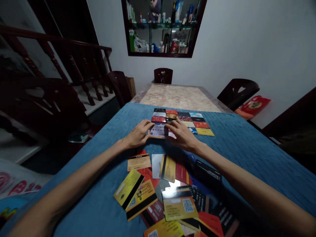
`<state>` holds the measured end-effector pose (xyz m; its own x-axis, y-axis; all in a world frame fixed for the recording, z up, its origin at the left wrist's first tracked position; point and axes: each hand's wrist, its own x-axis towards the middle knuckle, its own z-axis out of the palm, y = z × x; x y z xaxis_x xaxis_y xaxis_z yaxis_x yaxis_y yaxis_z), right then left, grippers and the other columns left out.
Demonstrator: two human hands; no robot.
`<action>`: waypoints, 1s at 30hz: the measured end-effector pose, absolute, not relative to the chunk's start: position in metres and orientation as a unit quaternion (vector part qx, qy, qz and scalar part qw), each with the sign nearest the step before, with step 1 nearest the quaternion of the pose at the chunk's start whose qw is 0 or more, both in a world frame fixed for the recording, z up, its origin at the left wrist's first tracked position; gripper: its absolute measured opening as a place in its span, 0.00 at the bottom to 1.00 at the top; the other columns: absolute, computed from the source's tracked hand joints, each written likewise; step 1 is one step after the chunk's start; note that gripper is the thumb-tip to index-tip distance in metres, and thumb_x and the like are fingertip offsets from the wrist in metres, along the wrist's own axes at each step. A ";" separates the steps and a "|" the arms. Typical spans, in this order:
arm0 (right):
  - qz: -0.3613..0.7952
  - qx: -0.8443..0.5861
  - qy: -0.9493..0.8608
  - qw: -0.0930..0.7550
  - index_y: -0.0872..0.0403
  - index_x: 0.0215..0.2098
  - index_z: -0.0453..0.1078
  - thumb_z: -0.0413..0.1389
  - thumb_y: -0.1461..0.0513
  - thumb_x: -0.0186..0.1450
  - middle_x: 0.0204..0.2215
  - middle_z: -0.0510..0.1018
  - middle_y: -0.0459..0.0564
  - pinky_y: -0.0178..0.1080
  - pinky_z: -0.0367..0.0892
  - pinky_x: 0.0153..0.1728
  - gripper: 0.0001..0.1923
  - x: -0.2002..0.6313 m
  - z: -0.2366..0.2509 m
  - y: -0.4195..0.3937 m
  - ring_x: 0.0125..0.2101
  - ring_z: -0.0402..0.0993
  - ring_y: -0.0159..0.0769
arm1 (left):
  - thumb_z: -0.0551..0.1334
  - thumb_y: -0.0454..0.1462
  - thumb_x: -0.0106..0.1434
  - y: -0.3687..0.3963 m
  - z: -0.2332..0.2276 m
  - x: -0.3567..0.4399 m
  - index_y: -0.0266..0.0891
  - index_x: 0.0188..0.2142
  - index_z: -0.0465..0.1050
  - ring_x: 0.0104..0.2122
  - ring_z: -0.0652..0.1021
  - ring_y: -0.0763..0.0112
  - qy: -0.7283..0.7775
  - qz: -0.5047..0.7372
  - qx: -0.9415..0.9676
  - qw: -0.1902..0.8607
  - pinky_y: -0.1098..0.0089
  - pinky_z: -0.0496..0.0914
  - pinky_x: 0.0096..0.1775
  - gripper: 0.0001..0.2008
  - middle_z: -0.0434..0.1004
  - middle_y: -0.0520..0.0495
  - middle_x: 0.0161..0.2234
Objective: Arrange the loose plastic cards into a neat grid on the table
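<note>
A pale silver plastic card (158,130) lies at the near left corner of a block of cards laid edge to edge on the blue cloth. My left hand (139,134) grips its left edge between thumb and fingers. At the card's right side, my right hand (181,133) has its fingers bent down onto the edge, hiding part of the block. Behind the silver card is a red card (158,119), and a yellow card (205,131) forms the block's near right corner. Closer to me, loose cards overlap in a heap, among them a gold card with a QR code (179,207).
Blue cloth (103,144) covers the near part of the table; beyond it the marbled tabletop (176,93) shows. Dark wooden chairs (238,92) stand around the table. A stair railing (56,39) runs along the left, and a glass-shelved cabinet (164,28) is set in the far wall.
</note>
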<state>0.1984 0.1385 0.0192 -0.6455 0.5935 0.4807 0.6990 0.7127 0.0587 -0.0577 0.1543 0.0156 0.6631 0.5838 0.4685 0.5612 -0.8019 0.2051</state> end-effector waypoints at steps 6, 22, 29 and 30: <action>-0.104 -0.359 -0.901 0.219 0.56 0.51 0.70 0.58 0.64 0.62 0.44 0.72 0.58 0.50 0.66 0.47 0.18 0.199 0.013 0.161 0.45 0.62 0.49 | 0.61 0.35 0.63 0.177 0.009 -0.058 0.37 0.58 0.66 0.52 0.70 0.55 0.324 0.259 0.910 0.023 0.53 0.68 0.56 0.23 0.67 0.38 0.52; -0.100 -0.429 -0.878 0.184 0.59 0.47 0.74 0.59 0.64 0.63 0.46 0.77 0.59 0.46 0.64 0.47 0.14 0.198 0.011 0.235 0.46 0.65 0.48 | 0.63 0.34 0.58 0.257 0.008 -0.043 0.34 0.51 0.70 0.48 0.71 0.56 0.359 0.258 0.896 0.032 0.54 0.67 0.55 0.20 0.71 0.40 0.48; -0.076 -0.479 -0.864 0.138 0.59 0.48 0.74 0.56 0.64 0.64 0.50 0.75 0.60 0.42 0.60 0.49 0.14 0.194 0.018 0.272 0.48 0.65 0.47 | 0.63 0.34 0.56 0.296 0.010 -0.033 0.34 0.46 0.73 0.46 0.72 0.58 0.397 0.255 0.880 0.048 0.58 0.67 0.54 0.17 0.72 0.42 0.45; -0.072 -0.488 -0.860 0.131 0.59 0.49 0.74 0.56 0.64 0.64 0.51 0.75 0.60 0.42 0.60 0.49 0.15 0.194 0.018 0.277 0.49 0.65 0.48 | 0.63 0.34 0.56 0.301 0.009 -0.031 0.35 0.46 0.73 0.46 0.72 0.59 0.400 0.255 0.879 0.049 0.58 0.67 0.54 0.16 0.72 0.42 0.45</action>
<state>0.1935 0.2768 0.0177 -0.4889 0.8205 0.2962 0.8584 0.5129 -0.0039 -0.0311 0.3015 0.0095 0.5500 0.7282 0.4090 0.6786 -0.6751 0.2894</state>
